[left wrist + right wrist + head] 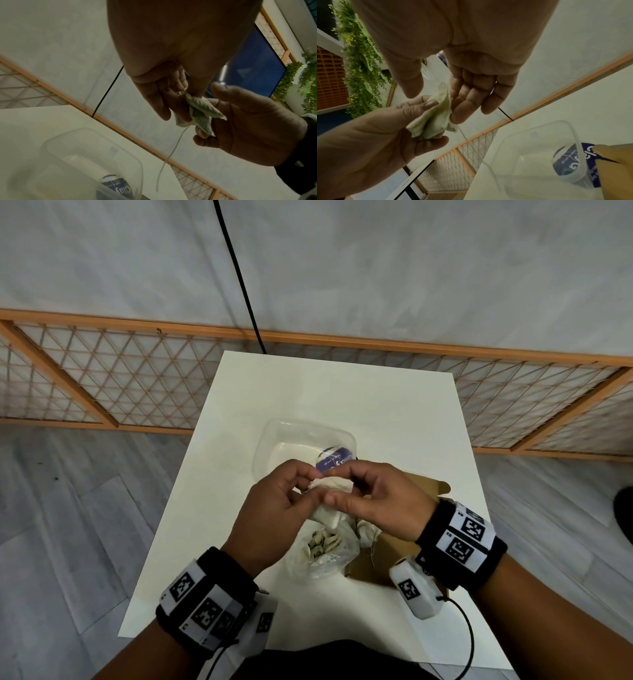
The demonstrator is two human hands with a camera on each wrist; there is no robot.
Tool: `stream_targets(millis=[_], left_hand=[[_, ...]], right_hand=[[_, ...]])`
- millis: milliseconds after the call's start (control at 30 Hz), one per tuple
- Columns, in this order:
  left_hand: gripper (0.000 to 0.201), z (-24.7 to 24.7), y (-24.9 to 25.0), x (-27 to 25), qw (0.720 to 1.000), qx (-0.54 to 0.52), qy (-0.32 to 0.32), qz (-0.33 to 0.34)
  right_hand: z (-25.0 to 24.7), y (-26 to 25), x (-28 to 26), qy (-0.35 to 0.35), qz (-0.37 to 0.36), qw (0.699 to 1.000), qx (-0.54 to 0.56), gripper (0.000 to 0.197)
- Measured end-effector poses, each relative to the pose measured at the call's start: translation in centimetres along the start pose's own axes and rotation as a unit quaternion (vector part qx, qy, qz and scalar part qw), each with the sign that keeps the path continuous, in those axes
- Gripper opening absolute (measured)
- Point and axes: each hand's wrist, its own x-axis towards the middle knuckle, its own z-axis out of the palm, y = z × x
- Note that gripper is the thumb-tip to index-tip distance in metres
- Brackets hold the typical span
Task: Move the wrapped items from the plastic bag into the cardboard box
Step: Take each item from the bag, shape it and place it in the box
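I hold one white wrapped item (333, 485) in the air between both hands, above the table. My left hand (310, 486) pinches its left side, thumb on top and fingers beneath. My right hand (346, 484) grips its right side with thumb and fingertips. A thin string (171, 154) hangs from the wrapped item (200, 112). Below my hands lies the clear plastic bag (323, 553) with several wrapped items inside. The open cardboard box (390, 559) sits right of the bag, partly hidden by my right wrist. In the right wrist view the wrapped item (435, 119) is crumpled between the fingers.
A clear plastic container (274, 440) stands behind my hands on the white table (342, 392), with a round purple-labelled tub (334, 462) at its right side. A black cable (239, 278) hangs behind the table. A wooden lattice rail (137, 378) runs along the wall.
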Motion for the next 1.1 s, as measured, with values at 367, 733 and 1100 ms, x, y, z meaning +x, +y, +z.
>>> stream_targets(millis=[367,733,1100], left_hand=[[0.015,1.1,-1.0,0.7,0.998,-0.039,-0.046,-0.019],[0.014,0.5,-5.8,-1.4,0.990,0.091,-0.051,-0.091],[0.010,-0.1,-10.5,-2.9,0.954,0.250,-0.109,-0.127]], right_hand=[[-0.7,1.7,-0.8,0.004,0.040,0.998,0.037,0.008],[-3.1,10.8,-6.9,-0.005,0.174,0.968,-0.183,0.015],[1.2,17.3,-1.9,0.019,0.269,0.920,-0.285,0.035]])
